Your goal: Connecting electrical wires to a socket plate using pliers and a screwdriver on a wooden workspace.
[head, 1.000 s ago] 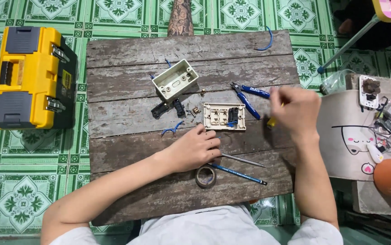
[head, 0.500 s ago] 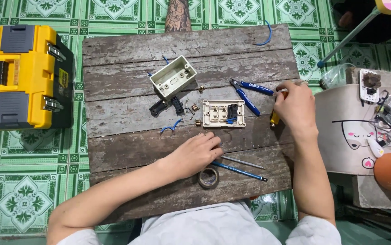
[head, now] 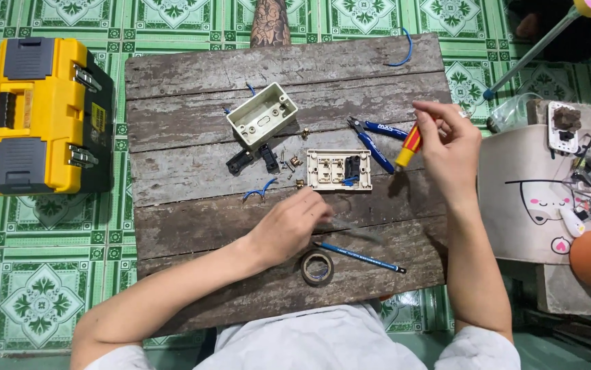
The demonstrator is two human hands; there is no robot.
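Right hand (head: 449,147) raised over the right side of the wooden tabletop (head: 192,212), fingers closed around a small screwdriver (head: 408,145) with yellow and red handle, tip pointing down and a little left, near the right edge of the switch plate (head: 339,170). Switch plate lying flat near the middle of the tabletop, cream coloured, with a dark part and a short blue wire inside. Blue-handled cutters (head: 372,138) just above and to the right of the plate, lying close beside the screwdriver.

Left hand (head: 288,226) resting on the tabletop below and left of the plate, fingers curled loosely with the tips near its lower left corner; cannot tell if anything small is held between them. Roll of dark tape (head: 317,268) just below this hand, and a blue pen-like tool (head: 360,257) lying beside the roll to the right.

Cream plastic box (head: 262,115) open side up, tilted, above and left of the plate. Two small black parts (head: 253,159) below the box, with a few small screws next to them. Bent piece of blue wire (head: 259,192) left of the left hand.

Yellow toolbox (head: 42,116) closed on the green tiled floor (head: 35,301), left of the tabletop.
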